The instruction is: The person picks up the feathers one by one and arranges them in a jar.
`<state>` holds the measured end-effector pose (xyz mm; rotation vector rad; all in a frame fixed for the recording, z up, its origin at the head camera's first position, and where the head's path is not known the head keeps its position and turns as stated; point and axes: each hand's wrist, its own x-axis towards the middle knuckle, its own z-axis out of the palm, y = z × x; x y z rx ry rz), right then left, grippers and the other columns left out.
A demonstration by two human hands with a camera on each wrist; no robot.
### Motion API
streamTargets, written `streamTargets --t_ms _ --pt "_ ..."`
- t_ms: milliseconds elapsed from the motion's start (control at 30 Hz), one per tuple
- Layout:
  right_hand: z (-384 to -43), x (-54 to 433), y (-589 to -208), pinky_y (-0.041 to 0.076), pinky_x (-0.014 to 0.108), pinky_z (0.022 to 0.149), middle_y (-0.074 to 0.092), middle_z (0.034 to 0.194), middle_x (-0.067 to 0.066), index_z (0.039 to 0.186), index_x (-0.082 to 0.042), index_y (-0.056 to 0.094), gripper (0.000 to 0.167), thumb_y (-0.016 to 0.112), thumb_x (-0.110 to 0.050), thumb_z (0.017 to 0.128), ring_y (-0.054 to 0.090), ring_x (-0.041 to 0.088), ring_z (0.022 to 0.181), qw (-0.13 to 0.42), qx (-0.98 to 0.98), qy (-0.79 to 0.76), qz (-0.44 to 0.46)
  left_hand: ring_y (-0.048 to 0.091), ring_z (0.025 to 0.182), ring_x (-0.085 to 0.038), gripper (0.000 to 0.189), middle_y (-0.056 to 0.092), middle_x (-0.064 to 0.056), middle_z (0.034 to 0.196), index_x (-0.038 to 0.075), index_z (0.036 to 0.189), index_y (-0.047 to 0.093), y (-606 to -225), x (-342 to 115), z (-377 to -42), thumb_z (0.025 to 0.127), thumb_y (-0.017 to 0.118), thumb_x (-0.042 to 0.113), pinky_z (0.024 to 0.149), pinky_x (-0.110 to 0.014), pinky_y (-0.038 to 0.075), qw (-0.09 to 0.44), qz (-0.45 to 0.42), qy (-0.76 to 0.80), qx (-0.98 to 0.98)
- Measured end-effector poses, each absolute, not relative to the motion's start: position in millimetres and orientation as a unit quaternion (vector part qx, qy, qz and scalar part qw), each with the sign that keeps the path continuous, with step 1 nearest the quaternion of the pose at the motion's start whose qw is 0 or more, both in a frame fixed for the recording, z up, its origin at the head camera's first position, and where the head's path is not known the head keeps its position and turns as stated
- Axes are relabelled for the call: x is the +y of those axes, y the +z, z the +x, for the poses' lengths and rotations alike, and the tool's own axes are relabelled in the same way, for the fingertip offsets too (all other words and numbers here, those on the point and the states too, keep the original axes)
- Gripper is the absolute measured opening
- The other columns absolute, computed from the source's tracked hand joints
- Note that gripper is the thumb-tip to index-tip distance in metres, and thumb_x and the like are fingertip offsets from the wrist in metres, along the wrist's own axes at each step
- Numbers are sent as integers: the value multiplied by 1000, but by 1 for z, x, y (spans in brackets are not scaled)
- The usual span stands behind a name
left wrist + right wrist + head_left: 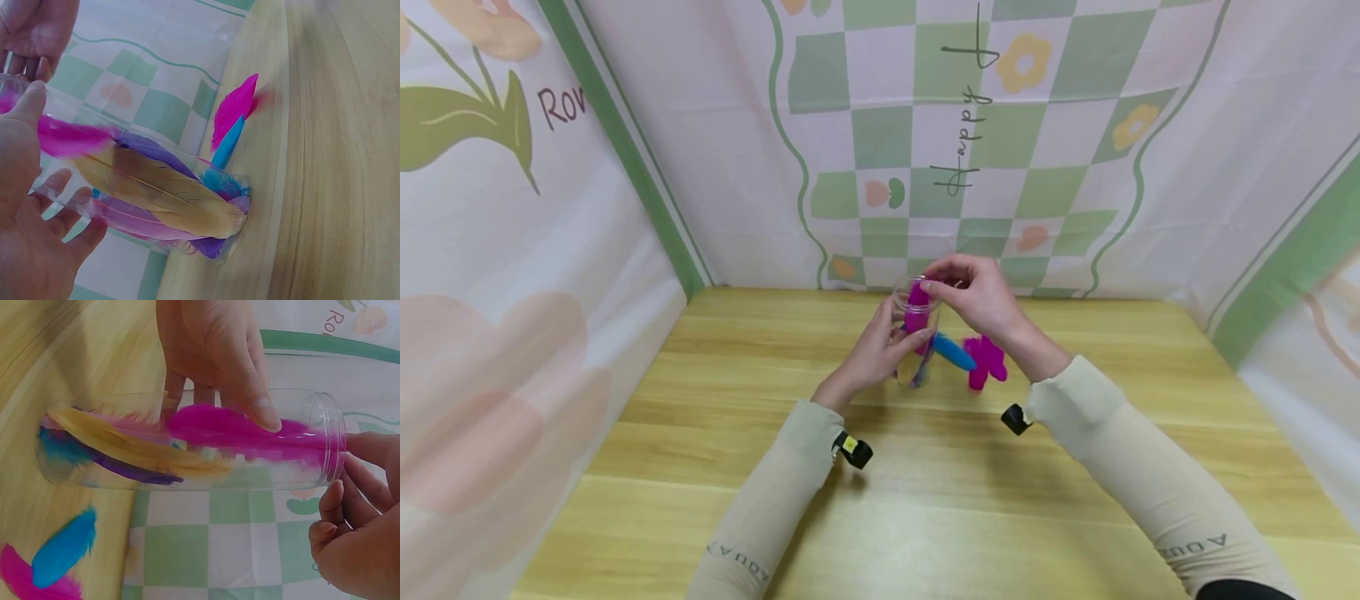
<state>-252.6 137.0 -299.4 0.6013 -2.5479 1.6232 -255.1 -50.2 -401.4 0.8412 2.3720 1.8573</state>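
A clear plastic jar stands upright on the table, with my left hand wrapped around its side. Over its open mouth is my right hand, fingertips at the rim, pinching the upper end of a magenta feather. Most of that feather hangs inside the upper jar. Lower down in the jar lie a tan feather, a purple feather, a pink feather and some blue fluff.
A blue feather lies on the table just right of the jar, overlapping loose magenta feathers. Behind the wooden table hangs a cloth with green checks. Similar cloth hangs at the sides.
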Motion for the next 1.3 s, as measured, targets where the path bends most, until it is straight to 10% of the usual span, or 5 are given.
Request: streamTargets --t_ms 767,1300 --pt "-253 152 -299 55 43 87 66 114 10 115 -8 71 27 71 -29 98 62 28 97 6 -846 501 182 48 136 -31 62 38 -14 152 2 149 32 -400 -52 -255 103 65 28 115 -48 41 -3 254 564 786" --pt "-251 167 -300 55 34 82 67 115 11 118 -7 70 26 69 -27 100 62 28 98 -8 -851 490 187 49 135 -32 59 39 -11 152 10 149 33 -399 -52 -253 103 65 27 113 -45 44 -1 241 563 791"
